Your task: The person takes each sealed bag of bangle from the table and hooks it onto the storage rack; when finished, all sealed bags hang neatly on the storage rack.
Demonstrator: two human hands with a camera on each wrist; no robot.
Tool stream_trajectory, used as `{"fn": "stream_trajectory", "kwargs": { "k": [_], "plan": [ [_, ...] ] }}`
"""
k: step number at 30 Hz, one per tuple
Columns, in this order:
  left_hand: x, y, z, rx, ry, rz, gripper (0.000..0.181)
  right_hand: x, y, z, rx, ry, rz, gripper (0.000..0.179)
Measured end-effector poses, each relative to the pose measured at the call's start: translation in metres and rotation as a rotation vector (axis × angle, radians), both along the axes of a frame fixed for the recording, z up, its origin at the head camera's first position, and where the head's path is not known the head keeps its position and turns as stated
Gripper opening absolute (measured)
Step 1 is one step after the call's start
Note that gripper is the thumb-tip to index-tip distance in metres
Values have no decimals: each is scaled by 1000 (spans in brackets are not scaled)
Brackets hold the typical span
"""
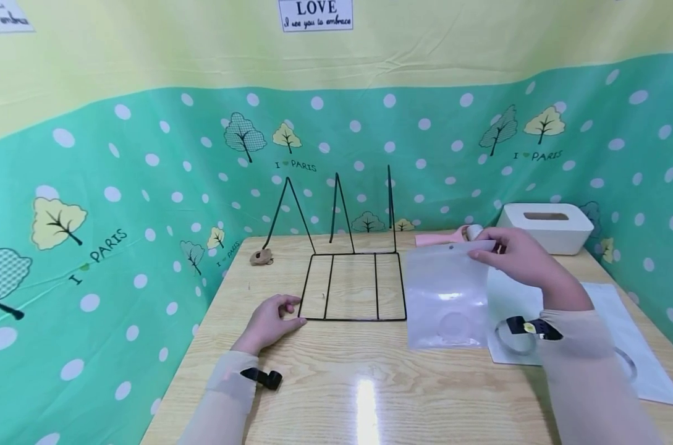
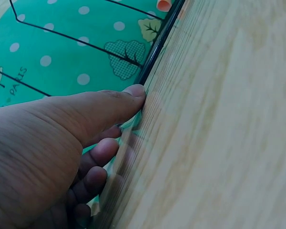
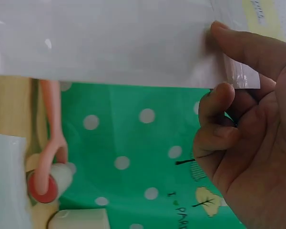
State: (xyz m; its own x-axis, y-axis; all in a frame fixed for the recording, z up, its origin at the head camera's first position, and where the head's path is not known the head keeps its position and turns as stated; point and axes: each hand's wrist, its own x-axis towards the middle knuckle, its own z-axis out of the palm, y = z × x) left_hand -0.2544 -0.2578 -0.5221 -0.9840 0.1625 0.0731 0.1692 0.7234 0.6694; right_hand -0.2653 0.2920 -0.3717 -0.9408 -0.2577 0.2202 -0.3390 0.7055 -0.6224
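your left hand (image 1: 270, 321) pinches the wire rack (image 1: 377, 287) on the table (image 1: 303, 383), probably for steadiness. your right hand (image 1: 516, 256) pinches the pouch (image 1: 447, 290) by its top corner beside the rack, seemingly keeping it flat.

Your right hand (image 3: 264, 148) pinches a glossy whitish bag (image 3: 109, 43) near its corner, your thumb lying on its face; 2 curled fingertips show clearly. Beyond it, you see a pink-handled roller (image 3: 56, 136) and dotted green cloth (image 3: 133, 138).
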Motion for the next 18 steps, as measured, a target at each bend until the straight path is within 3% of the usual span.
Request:
{"fn": "stream_trajectory", "kwargs": {
  "k": [5, 13, 18],
  "plan": [
    [0, 0, 0, -6, 9, -6, 48, 16, 0, 14, -21, 61, 34, 14],
    [0, -1, -1, -11, 6, -8, 48, 31, -6, 26, -36, 51, 39, 12],
    [0, -1, -3, -13, 19, -11, 47, 37, -9, 31, -29, 126, 39, 10]
  ]
}}
